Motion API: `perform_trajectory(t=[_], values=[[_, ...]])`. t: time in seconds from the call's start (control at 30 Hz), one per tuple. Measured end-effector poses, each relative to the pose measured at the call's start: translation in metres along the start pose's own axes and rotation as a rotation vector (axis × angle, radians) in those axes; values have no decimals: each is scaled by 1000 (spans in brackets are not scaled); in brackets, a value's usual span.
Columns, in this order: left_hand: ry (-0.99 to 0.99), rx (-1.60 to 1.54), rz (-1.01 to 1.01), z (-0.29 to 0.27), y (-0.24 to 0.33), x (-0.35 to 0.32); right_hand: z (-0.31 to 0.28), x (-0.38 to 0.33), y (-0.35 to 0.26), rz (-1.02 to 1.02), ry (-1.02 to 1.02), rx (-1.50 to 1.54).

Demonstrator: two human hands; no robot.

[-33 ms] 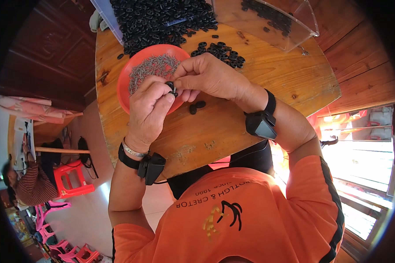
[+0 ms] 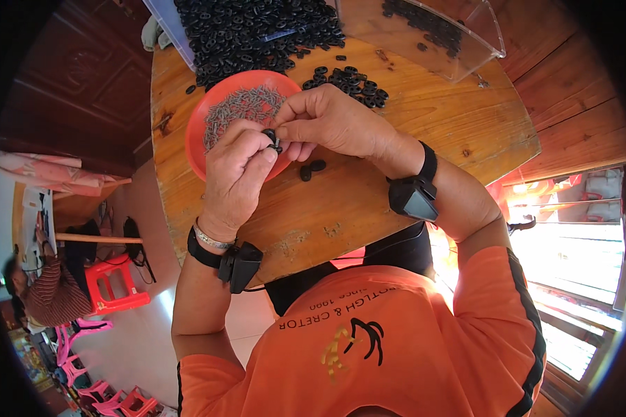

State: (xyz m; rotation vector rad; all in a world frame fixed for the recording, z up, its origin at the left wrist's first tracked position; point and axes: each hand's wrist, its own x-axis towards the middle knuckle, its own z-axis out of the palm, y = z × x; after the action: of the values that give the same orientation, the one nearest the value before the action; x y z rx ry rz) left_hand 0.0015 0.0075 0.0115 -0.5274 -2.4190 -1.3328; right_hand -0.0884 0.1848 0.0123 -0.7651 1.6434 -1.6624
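My left hand pinches a small black plastic piece between thumb and forefinger. The fingers of my right hand are closed and meet this piece from the right. A pale sliver shows between the fingertips, too small to name. Both hands are over the near right rim of an orange-red bowl, which holds many small grey metal pins or screws. Two loose black pieces lie on the table just below my right hand. A group of black oval pieces with holes lies beyond it.
A large heap of black pieces fills the far side, beside a clear plastic wall. At far right stands a transparent box. The wooden table has a curved edge. Off left are a red stool and another person.
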Motion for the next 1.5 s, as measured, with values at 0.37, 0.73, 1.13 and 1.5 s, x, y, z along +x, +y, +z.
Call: perform_trajectory(t=[0.37,0.73,1.13,1.5], values=[[29,-24,-65,4,4,-2,3,-2,-3,-8,24,-213],[86,-149,-133,6,-4,-2,1,0,-2,-11,73,-309],[88,-729,-284,0,-10,-4,-43,-4,-15,-214,385,-894],[84,-943,-291,4,-15,-5,5,7,13,-423,10,-53]])
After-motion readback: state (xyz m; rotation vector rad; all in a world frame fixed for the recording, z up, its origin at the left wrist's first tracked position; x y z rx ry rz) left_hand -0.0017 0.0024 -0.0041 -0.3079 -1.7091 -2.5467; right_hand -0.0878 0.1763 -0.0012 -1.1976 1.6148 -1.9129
